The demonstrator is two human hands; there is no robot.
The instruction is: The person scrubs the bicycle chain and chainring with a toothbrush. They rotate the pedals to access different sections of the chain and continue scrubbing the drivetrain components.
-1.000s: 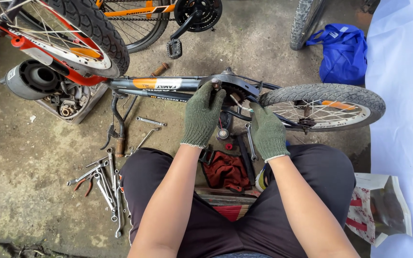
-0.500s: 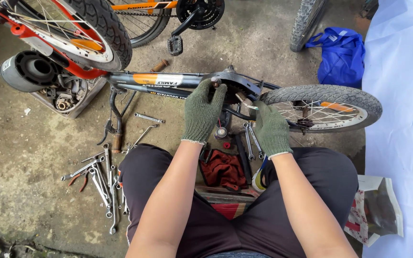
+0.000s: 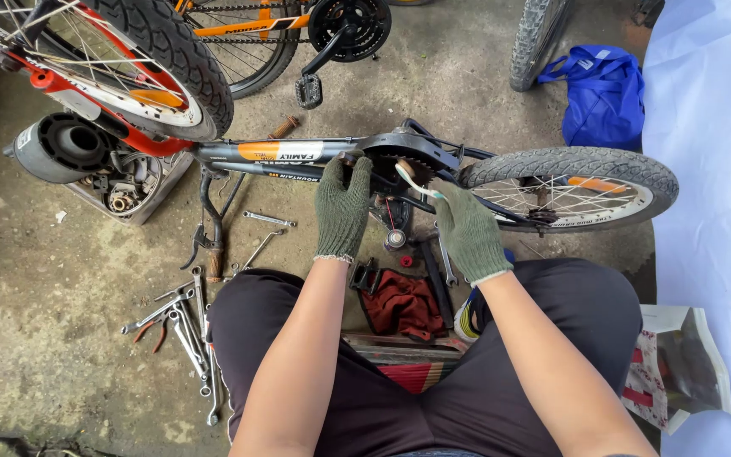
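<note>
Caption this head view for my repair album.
Gloved left hand and right hand on bicycle frame, wrenches nearby.

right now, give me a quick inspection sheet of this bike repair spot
surface: bare concrete floor, stained and gritty
job's things: small bicycle lying on its side; chain guard and rear wheel toward the right
clutter: spanners spread on the floor left of the knee; red rag between the legs; tray of small parts under the front wheel
hands: left hand in a green knit glove grips the frame by the chain guard; right hand, gloved, pinches a thin pale piece, too small to identify
cables: nothing seen
surroundings: blue bag, white sheet, a second bicycle's crank and pedal, paper bag
</note>
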